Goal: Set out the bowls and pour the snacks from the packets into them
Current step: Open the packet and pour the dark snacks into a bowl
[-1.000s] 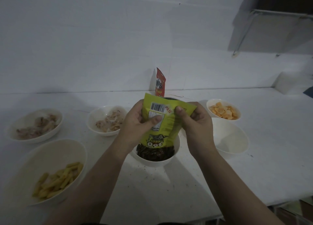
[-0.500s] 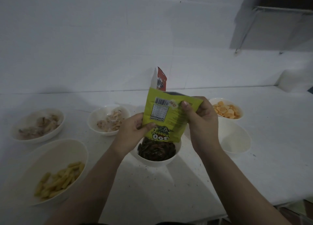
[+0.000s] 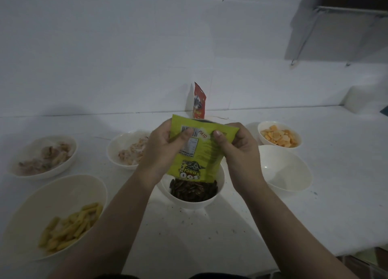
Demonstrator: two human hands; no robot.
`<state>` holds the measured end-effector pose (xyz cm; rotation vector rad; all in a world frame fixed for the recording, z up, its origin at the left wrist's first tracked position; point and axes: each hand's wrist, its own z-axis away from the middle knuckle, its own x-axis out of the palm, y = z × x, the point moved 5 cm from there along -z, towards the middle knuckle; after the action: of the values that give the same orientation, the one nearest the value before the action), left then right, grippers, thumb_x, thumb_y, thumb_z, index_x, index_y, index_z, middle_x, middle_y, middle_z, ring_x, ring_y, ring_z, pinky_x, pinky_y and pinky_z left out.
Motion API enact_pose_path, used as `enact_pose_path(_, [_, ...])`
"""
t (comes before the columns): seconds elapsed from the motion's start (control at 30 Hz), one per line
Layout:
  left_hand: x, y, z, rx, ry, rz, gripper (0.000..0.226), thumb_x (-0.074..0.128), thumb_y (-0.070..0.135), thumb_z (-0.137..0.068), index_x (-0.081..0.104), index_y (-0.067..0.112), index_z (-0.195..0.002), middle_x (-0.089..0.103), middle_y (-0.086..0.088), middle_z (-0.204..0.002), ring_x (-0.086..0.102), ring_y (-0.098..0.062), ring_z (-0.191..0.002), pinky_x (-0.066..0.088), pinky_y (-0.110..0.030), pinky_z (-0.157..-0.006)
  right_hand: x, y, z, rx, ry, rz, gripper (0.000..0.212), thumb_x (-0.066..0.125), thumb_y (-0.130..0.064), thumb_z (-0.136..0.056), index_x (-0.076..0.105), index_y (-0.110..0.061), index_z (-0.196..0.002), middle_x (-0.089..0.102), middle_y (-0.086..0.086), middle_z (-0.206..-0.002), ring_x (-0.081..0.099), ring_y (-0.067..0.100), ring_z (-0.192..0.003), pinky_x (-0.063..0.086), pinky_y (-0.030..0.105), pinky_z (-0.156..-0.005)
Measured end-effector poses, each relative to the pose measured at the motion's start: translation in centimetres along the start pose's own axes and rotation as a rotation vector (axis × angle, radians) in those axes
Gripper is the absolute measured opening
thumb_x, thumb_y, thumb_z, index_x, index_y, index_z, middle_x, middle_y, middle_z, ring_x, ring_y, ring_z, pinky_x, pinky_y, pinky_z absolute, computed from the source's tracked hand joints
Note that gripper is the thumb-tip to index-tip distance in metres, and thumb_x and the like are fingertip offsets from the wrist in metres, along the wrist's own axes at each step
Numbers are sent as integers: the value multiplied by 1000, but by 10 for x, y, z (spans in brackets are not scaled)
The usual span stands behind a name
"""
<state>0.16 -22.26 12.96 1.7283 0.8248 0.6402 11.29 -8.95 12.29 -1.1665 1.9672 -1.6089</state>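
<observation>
Both hands grip the green packet [image 3: 197,150], held upside down w/ its opening just above the centre bowl [image 3: 192,196]. Our left hand [image 3: 159,154] pinches the top-left corner, thumb across the barcode and nutrition panel; our right hand [image 3: 237,150] pinches the top-right edge, thumb on the front, fingers curled behind. Packet's yellow-green, crumpled, w/ a "PAID" sticker and inverted print near the low end. The centre bowl holds dark seeds. Around it on the white counter [image 3: 315,215]: a bowl of yellow sticks [image 3: 52,217] front-left, two bowls of pale pinkish snacks [image 3: 44,157] [image 3: 128,150] further back, an orange-cracker bowl [image 3: 279,136] and an empty bowl [image 3: 285,169] on the right. A red packet [image 3: 198,102] stands upright by the wall.
</observation>
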Motion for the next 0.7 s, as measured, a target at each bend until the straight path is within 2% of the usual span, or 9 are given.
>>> enact_pose_path(0.13, [3,6,-6,-17,78,106,7,63,20,-91,68,18,-95,77,2,-87,74,-17,-79,57,-27,-61,-1,1,1,51,-39,6,17,66,-9,-91,69,-3,-107,76,7,-100,72,21,-93,59,32,-79])
enact_pose_path(0.27, [-2,0,-12,-31,168,177,9,63,17,-92,69,13,-96,77,-2,-89,73,-20,-81,56,-28,-63,-5,21,7,180,-184,281,17,70,-19,-90,75,-17,-106,78,0,-100,75,17,-94,60,31,-81])
enact_pose_path(0.33, [-4,-3,-15,-43,195,207,10,62,18,-92,69,12,-97,76,-3,-90,73,-20,-82,56,-29,-64,-9,26,8,172,-153,351,17,71,-20,-90,76,-20,-106,79,-3,-98,75,16,-93,60,35,-83])
enact_pose_path(0.43, [-5,-5,-16,-46,229,203,11,61,18,-93,69,12,-98,76,-3,-91,73,-19,-82,56,-29,-64,-9,28,8,194,-170,378,17,70,-17,-91,75,-21,-107,79,-4,-99,75,14,-92,60,31,-78])
enact_pose_path(0.5, [-8,-5,-17,-45,252,199,13,61,21,-94,68,12,-101,76,-2,-92,73,-18,-83,55,-28,-65,-10,30,7,176,-154,398,23,69,-15,-92,72,-20,-115,78,-3,-104,74,15,-96,60,35,-82])
enact_pose_path(0.57, [-12,-4,-19,-22,259,171,15,60,24,-95,66,14,-105,76,1,-94,72,-15,-85,55,-25,-65,-12,26,8,124,-110,412,35,67,-21,-94,61,-28,-128,73,-5,-115,70,12,-105,59,37,-87])
enact_pose_path(0.63, [-13,-1,-18,0,254,137,13,58,26,-95,65,19,-105,75,6,-94,72,-11,-86,55,-23,-66,-11,20,10,102,-77,361,45,61,-33,-97,46,-39,-140,63,-15,-131,61,1,-116,52,23,-91])
enact_pose_path(0.7, [-8,-2,-15,-7,232,158,12,56,27,-96,63,23,-106,75,8,-97,72,-10,-90,56,-25,-69,-1,15,11,127,-117,317,49,53,-43,-97,39,-46,-144,54,-28,-133,51,-14,-120,43,12,-91])
